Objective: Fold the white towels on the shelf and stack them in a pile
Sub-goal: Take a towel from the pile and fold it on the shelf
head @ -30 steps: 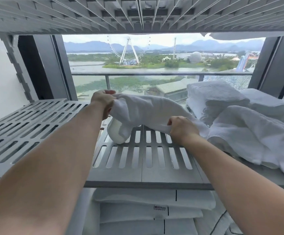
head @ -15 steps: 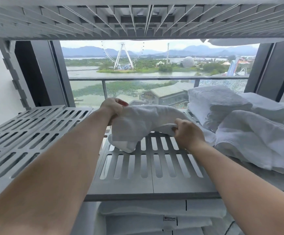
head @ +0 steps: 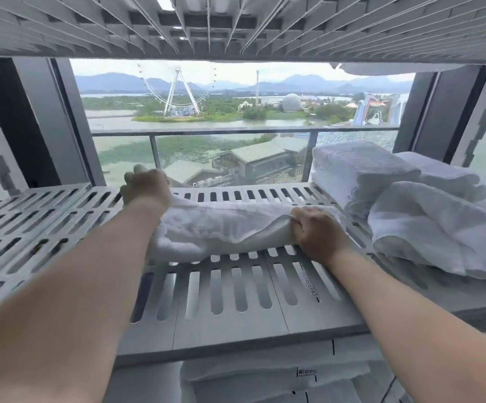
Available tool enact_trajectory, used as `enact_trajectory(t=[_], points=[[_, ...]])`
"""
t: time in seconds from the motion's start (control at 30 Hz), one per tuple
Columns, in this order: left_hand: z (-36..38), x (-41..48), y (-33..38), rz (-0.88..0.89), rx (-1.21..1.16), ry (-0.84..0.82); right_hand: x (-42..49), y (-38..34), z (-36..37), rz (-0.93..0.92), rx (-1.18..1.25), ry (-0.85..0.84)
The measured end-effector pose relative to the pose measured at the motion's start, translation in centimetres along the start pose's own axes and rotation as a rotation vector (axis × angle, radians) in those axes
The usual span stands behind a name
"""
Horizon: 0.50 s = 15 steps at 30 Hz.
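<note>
towel [head: 221,231] lowered onto shelf [head: 236,295], seemingly flatter

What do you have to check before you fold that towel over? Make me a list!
1. Left hand grips one end of the towel: ok.
2. Right hand grips the other end: ok.
3. Towel lies on the slatted shelf, not dangling: ok.
4. Towel smooth and flat: not ok, it is bunched and wrinkled.
5. Corners lined up: cannot tell, they are hidden in the folds.
6. Top of the folded pile free for stacking: ok.
</note>
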State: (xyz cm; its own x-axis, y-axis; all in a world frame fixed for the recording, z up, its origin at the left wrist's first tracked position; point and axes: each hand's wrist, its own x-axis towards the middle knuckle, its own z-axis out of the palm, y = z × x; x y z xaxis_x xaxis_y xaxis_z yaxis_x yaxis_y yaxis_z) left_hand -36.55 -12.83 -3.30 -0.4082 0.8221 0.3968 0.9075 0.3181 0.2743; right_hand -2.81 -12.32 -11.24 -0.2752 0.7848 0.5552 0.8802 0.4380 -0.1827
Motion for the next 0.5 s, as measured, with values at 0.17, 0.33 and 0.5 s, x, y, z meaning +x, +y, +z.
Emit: enact_trajectory(t=[0.17, 0.33, 0.5], points=[[3.5, -2.2, 2.0, 0.274, -0.046, -0.415, -0.3, -1.3, -0.1, 0.099, 0.016, -0.108], [4.4, -4.5, 3.3, 0.332, -0.143, -0.244, -0.7, -0.9, 0.8, 0.089, -0.024, -0.015], [4.2, -8.6, 4.8, 0.479, -0.164, -0.222, -0.7, -0.1, 1.4, 0.080, 0.037, 0.086]])
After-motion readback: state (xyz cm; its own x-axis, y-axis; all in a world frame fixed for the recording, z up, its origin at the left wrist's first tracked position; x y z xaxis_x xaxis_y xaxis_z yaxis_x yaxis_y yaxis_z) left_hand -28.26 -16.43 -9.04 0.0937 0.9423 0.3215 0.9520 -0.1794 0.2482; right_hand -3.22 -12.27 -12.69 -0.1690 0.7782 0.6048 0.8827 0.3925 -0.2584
